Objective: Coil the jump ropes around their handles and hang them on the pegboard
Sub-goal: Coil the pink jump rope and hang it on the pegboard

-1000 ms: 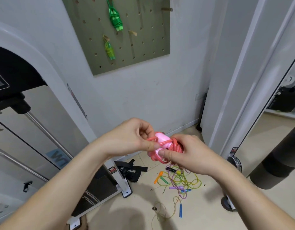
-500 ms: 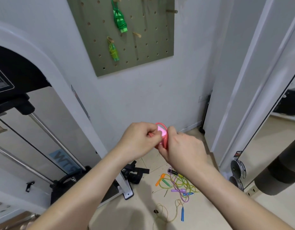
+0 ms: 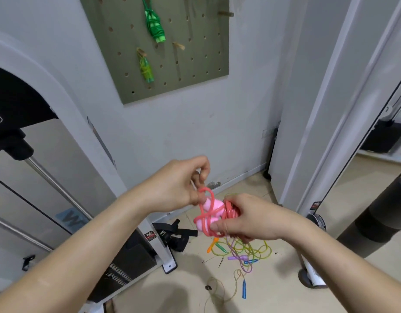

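Your right hand (image 3: 251,218) curls round the pink jump rope (image 3: 212,213), thumb pressed on its coiled cord and pale handles, held chest-high in front of you. Your left hand (image 3: 179,186), touching the bundle, pinches a loop of the same cord. Below, loose ropes (image 3: 242,247) lie tangled on the floor (image 3: 274,290). Beyond, on the wall, the pegboard (image 3: 195,53) carries a green coiled rope (image 3: 155,21) and a lime coiled rope (image 3: 146,68)

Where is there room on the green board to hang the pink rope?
The pegboard is bare on its right: the middle peg and top-right peg hold nothing. Its left is crowded by the green bundle and yellow-green bundle.
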### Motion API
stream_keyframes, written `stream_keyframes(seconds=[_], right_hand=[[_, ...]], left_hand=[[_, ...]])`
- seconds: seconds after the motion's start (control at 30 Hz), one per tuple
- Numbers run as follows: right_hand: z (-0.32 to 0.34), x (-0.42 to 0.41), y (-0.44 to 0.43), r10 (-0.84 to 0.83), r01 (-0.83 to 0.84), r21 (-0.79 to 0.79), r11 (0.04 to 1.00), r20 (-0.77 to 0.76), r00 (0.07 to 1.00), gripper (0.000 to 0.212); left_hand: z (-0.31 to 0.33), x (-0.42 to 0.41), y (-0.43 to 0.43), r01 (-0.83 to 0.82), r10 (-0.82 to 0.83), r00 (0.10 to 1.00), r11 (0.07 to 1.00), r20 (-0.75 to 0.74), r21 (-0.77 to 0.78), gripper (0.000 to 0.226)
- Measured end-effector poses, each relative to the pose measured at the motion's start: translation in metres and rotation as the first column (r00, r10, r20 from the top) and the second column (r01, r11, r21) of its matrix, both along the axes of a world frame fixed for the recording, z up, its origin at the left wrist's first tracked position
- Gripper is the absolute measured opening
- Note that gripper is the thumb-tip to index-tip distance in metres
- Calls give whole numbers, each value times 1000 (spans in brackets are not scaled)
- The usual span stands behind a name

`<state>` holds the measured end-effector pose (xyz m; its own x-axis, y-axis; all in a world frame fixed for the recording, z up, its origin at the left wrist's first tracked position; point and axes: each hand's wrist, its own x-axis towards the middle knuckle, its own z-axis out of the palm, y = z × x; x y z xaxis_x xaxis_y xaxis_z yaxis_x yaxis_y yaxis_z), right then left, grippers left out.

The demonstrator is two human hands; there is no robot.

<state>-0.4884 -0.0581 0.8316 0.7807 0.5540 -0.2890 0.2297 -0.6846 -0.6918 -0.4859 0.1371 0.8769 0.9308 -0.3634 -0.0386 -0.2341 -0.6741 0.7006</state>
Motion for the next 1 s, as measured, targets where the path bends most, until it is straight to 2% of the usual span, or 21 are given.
stream_keyframes(seconds=[0.1, 0.17, 0.2, 0.3, 0.37, 0.43, 0.53, 0.6, 0.67, 0.73, 0.77, 0.83, 0.9, 0.93, 1.0], right_hand=[[5, 6, 0, -131, 152, -63, 986, 262, 956, 50], [8, 10, 3, -119, 181, -132, 975, 378, 918, 50], [10, 14, 4, -120, 170, -118, 978, 345, 931, 47], [9, 34, -2, -181, 174, 165, 971, 25, 983, 31], [6, 48, -7, -155, 173, 268, 948, -88, 984, 30], [-3, 56, -7, -133, 186, 382, 905, -161, 978, 30], [-14, 65, -6, -74, 256, 591, 765, -314, 947, 35], [-13, 80, -13, -127, 302, 649, 698, -303, 944, 30], [-10, 101, -25, -248, 269, 648, 712, -127, 961, 27], [-5, 128, -45, -272, 211, 634, 744, -1, 962, 28], [-2, 141, -56, -226, 173, 650, 740, -2, 974, 30], [5, 170, -78, -81, 132, 706, 696, -106, 991, 37], [14, 204, -96, -29, 97, 727, 680, -105, 994, 56], [17, 222, -101, -44, 107, 745, 658, -105, 994, 70], [25, 258, -101, -2, 203, 803, 561, -245, 970, 86]], left_hand=[[3, 3, -3, -75, 61, 997, 925, -49, -372, 30], [2, 1, -15, -106, 88, 994, 852, -60, -513, 29], [1, 1, -21, -117, 104, 993, 827, -56, -550, 29], [-2, 4, -38, -152, 151, 987, 777, -55, -611, 36], [0, 12, -43, -197, 205, 976, 713, -68, -673, 37], [5, 28, -42, -270, 295, 950, 602, -106, -752, 39], [14, 69, -34, -422, 435, 868, 394, -239, -816, 42], [16, 96, -37, -475, 453, 831, 279, -322, -835, 45], [14, 120, -48, -478, 460, 820, 224, -340, -849, 45], [15, 142, -64, -433, 479, 835, 269, -271, -860, 43], [17, 152, -71, -399, 480, 849, 314, -219, -861, 42], [23, 173, -85, -332, 457, 880, 404, -127, -852, 40], [27, 188, -100, -279, 422, 905, 485, -58, -829, 39], [28, 195, -106, -255, 400, 916, 527, -28, -810, 39], [27, 206, -118, -203, 335, 942, 592, 9, -780, 38]])
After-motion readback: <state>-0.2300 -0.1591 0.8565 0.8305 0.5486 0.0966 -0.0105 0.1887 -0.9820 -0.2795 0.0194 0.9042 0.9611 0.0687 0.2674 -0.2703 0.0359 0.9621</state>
